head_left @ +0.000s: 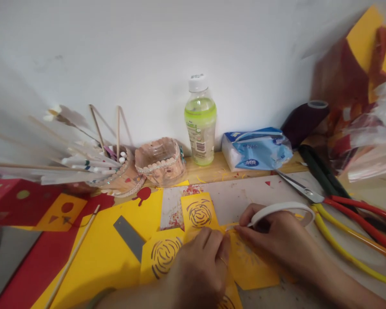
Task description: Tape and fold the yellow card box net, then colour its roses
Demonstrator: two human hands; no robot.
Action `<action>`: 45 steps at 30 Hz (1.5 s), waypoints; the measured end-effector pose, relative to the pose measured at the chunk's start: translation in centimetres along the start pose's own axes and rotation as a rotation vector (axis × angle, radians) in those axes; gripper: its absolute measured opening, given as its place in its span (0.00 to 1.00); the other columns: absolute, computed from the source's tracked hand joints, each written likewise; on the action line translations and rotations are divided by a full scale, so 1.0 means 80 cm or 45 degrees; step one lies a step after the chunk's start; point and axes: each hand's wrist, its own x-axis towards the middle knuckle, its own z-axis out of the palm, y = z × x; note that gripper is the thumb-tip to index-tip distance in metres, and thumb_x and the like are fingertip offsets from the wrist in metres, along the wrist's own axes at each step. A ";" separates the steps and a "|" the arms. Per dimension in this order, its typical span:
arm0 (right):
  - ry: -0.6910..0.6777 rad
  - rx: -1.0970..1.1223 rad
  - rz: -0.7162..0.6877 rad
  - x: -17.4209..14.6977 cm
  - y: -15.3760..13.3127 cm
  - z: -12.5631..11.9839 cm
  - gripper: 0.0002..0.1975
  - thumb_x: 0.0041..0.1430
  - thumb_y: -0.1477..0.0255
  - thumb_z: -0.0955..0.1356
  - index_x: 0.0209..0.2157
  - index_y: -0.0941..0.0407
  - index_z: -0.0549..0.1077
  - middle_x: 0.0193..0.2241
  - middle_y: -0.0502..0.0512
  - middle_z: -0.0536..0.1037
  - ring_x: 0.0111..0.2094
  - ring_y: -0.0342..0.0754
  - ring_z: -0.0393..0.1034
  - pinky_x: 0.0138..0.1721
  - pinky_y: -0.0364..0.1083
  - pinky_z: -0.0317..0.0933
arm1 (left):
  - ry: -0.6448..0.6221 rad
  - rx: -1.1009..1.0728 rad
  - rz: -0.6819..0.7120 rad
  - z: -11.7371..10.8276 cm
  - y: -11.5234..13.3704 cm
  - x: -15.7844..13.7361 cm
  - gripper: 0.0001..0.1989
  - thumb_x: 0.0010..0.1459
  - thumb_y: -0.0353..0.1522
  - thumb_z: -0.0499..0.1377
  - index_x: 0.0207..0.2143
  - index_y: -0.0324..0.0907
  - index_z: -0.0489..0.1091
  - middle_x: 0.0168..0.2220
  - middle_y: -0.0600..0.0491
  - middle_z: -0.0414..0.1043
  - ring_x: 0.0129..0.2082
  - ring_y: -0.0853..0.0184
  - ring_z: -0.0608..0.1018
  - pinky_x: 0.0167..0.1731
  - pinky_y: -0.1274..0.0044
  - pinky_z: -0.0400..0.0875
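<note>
A yellow paper piece with cut-out curved slits [197, 210] lies on the work surface, its panels spread out like a cross. My left hand [201, 262] is closed over the middle of it, fingers curled and pinching at the paper. My right hand [276, 236] grips a roll of white tape [281, 207], which hangs around its fingers. The thumb and forefinger meet at a short strip of tape along the upper edge of the right panel [252, 266]. Just what lies under my left fingertips is hidden.
Orange-red scissors [312, 195] and yellow-handled ones [344, 240] lie at the right. A green drink bottle [200, 128], a tissue pack [257, 148] and a pink basket [161, 161] line the wall. A grey strip [128, 238] and a wooden stick [72, 257] rest on yellow paper.
</note>
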 end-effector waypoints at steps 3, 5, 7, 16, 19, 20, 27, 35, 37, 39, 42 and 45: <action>-0.013 -0.008 0.018 0.000 -0.002 0.000 0.07 0.49 0.72 0.64 0.20 0.54 0.68 0.13 0.47 0.68 0.17 0.43 0.64 0.14 0.40 0.50 | 0.013 -0.041 0.003 0.000 0.000 0.000 0.12 0.59 0.23 0.46 0.29 0.33 0.67 0.23 0.52 0.66 0.22 0.67 0.70 0.15 0.78 0.62; 0.037 -0.004 0.021 0.000 -0.004 0.001 0.07 0.49 0.72 0.64 0.19 0.54 0.68 0.13 0.48 0.68 0.17 0.44 0.63 0.14 0.40 0.50 | 0.021 -0.040 0.011 0.000 -0.002 0.000 0.11 0.58 0.22 0.47 0.28 0.34 0.68 0.23 0.52 0.66 0.22 0.67 0.70 0.15 0.78 0.62; 0.098 -0.014 0.001 0.000 -0.005 0.001 0.08 0.49 0.72 0.65 0.18 0.54 0.67 0.12 0.48 0.67 0.16 0.44 0.63 0.13 0.41 0.48 | 0.025 -0.029 0.012 -0.001 -0.003 -0.001 0.11 0.57 0.22 0.48 0.27 0.35 0.68 0.22 0.52 0.66 0.22 0.67 0.70 0.15 0.79 0.63; -0.021 0.041 0.051 0.001 -0.008 -0.001 0.07 0.49 0.72 0.65 0.19 0.55 0.68 0.12 0.46 0.65 0.16 0.41 0.60 0.14 0.39 0.47 | -0.060 -0.463 -0.331 -0.009 -0.015 0.009 0.09 0.56 0.26 0.51 0.39 0.37 0.67 0.36 0.48 0.71 0.31 0.65 0.74 0.29 0.74 0.71; -0.043 0.258 0.109 0.000 -0.007 0.000 0.07 0.49 0.71 0.66 0.20 0.55 0.66 0.12 0.43 0.63 0.14 0.39 0.56 0.13 0.38 0.46 | -0.210 -0.639 -0.488 -0.010 -0.021 0.016 0.14 0.53 0.30 0.56 0.45 0.39 0.66 0.40 0.48 0.72 0.30 0.66 0.73 0.31 0.73 0.70; -0.053 0.333 0.129 -0.001 -0.007 -0.001 0.07 0.49 0.71 0.66 0.20 0.55 0.66 0.12 0.43 0.62 0.14 0.38 0.56 0.13 0.38 0.46 | -0.252 -0.706 -0.549 -0.010 -0.022 0.018 0.14 0.53 0.30 0.57 0.43 0.40 0.67 0.38 0.49 0.72 0.30 0.67 0.73 0.32 0.74 0.70; 0.029 0.511 -0.263 -0.021 -0.022 -0.012 0.07 0.53 0.67 0.66 0.34 0.55 0.69 0.30 0.52 0.75 0.33 0.46 0.71 0.33 0.43 0.67 | -0.245 -1.865 -1.144 -0.026 -0.016 0.035 0.15 0.41 0.29 0.66 0.34 0.40 0.67 0.28 0.56 0.71 0.28 0.72 0.72 0.30 0.80 0.65; 0.176 0.216 -0.673 -0.062 -0.036 -0.010 0.14 0.62 0.72 0.58 0.46 0.48 0.68 0.51 0.55 0.65 0.56 0.49 0.57 0.52 0.50 0.60 | -0.213 -2.535 -1.219 -0.052 0.033 0.033 0.18 0.46 0.36 0.66 0.39 0.40 0.68 0.40 0.49 0.70 0.39 0.66 0.74 0.40 0.74 0.66; 0.235 0.060 -0.701 -0.069 -0.032 -0.006 0.19 0.62 0.71 0.58 0.54 0.47 0.61 0.60 0.56 0.54 0.60 0.51 0.49 0.53 0.52 0.58 | -0.237 -2.540 -1.255 -0.054 0.045 0.029 0.19 0.47 0.35 0.66 0.42 0.42 0.68 0.40 0.49 0.71 0.39 0.65 0.75 0.39 0.74 0.67; 0.294 -0.089 -0.740 -0.074 -0.030 0.002 0.26 0.62 0.72 0.58 0.61 0.48 0.48 0.63 0.57 0.44 0.62 0.52 0.43 0.54 0.52 0.57 | -0.215 -2.540 -1.318 -0.057 0.054 0.026 0.19 0.47 0.34 0.65 0.43 0.42 0.69 0.39 0.50 0.72 0.37 0.65 0.75 0.37 0.76 0.68; 0.450 -0.272 -0.762 -0.083 -0.027 0.022 0.35 0.60 0.75 0.58 0.63 0.55 0.32 0.64 0.62 0.37 0.63 0.53 0.37 0.55 0.55 0.55 | -0.053 -2.546 -1.320 -0.062 0.060 0.027 0.14 0.49 0.33 0.64 0.39 0.39 0.72 0.35 0.50 0.73 0.36 0.68 0.76 0.37 0.79 0.68; 0.545 -0.420 -0.862 -0.098 -0.013 0.042 0.39 0.57 0.78 0.60 0.63 0.61 0.32 0.64 0.66 0.39 0.63 0.57 0.37 0.55 0.58 0.54 | 0.199 -2.501 -1.325 -0.073 0.055 0.038 0.09 0.51 0.31 0.63 0.35 0.36 0.72 0.36 0.48 0.73 0.37 0.69 0.75 0.39 0.80 0.69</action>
